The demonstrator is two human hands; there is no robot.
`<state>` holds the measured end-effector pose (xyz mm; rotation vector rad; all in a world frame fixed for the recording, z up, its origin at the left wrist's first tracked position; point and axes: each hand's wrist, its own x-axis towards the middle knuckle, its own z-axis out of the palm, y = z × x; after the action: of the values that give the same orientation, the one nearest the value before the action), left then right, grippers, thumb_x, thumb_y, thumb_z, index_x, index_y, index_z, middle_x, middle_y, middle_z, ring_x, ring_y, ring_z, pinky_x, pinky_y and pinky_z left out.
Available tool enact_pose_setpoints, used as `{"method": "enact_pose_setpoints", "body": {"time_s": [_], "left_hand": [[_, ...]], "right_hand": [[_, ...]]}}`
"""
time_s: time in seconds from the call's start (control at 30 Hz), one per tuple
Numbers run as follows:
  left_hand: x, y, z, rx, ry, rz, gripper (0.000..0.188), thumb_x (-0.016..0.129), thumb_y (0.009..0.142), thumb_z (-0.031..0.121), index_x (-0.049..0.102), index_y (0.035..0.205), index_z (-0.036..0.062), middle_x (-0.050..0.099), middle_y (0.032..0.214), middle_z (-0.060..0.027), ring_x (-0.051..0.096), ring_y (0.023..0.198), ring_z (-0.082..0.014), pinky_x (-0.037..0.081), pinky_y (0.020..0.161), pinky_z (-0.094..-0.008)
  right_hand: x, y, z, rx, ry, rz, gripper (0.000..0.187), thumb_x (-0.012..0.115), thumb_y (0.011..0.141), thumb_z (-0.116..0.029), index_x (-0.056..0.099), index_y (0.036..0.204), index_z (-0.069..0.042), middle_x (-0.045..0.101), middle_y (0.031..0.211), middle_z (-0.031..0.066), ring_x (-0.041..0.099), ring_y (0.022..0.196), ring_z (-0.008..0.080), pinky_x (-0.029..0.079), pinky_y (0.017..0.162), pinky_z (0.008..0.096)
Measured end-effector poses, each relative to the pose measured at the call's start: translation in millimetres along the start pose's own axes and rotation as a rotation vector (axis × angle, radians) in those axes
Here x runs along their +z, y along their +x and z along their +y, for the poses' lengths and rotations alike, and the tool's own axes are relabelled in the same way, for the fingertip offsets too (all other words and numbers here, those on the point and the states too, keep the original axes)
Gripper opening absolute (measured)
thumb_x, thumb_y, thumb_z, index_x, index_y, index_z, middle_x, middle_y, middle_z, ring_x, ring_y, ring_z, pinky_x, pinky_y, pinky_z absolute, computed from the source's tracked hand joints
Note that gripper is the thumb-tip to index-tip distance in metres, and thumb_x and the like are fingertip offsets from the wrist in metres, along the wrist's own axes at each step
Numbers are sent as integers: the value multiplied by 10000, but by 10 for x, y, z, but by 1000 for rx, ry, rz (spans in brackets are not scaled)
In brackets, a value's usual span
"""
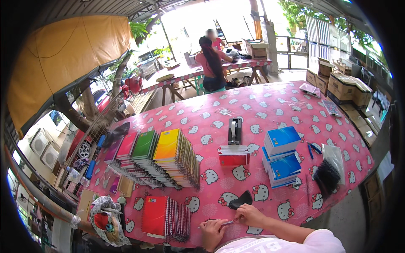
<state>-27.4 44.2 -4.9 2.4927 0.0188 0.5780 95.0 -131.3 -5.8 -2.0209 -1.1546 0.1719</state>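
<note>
At the near edge of the table, my left hand (212,232) is closed around a slim pencil-like stick (228,222). One end of it pokes out past the left fingers. My right hand (251,216) pinches the same stick near its other end. Just beyond the right fingers lies a small black pouch-like piece (240,200), touching or nearly touching them. Left of my hands stands a stack of red spiral notebooks (154,216). The exact kind of stick is too small to tell.
Purple, pink, green and yellow spiral notebooks (167,145) are piled at left. Ahead are a tape dispenser (230,135), a red-and-white stack (234,159) and blue booklets (283,169). Black strips (327,177) lie at right. A cloth bag (110,219) sits at near left. Two people work beyond.
</note>
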Motion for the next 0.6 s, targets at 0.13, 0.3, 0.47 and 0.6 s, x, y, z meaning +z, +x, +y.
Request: {"method": "enact_pose_setpoints", "body": {"time_s": [0.13,0.3,0.47,0.6], "left_hand": [[29,40,-70,32,5,-15,190,706,780,285,674,900,142,661,876,14,585,887,-165,327,867,-391],[-9,100,18,68,-12,-15,159,671,816,288,671,885,145,660,895,17,585,904,-158,311,883,-396],[-38,43,-70,91,0,-74,164,678,810,294,671,881,147,661,914,20,588,920,-151,306,896,-398],[-184,134,132,153,-52,-12,222,693,805,280,636,879,79,638,896,-57,593,856,-219,368,859,-422]], "right_hand": [[-106,56,-22,223,191,-312,186,671,834,-233,622,855,-55,625,816,141,608,778,331,468,699,423],[60,27,370,269,157,-414,358,654,835,-399,638,923,-53,630,917,143,596,909,321,464,773,429],[-17,109,558,72,-251,86,562,722,728,-486,586,1147,-137,481,1290,126,385,1233,383,366,979,491],[109,35,806,101,-412,43,689,790,637,-478,542,1211,-187,397,1400,108,329,1278,420,322,1019,538]]}}
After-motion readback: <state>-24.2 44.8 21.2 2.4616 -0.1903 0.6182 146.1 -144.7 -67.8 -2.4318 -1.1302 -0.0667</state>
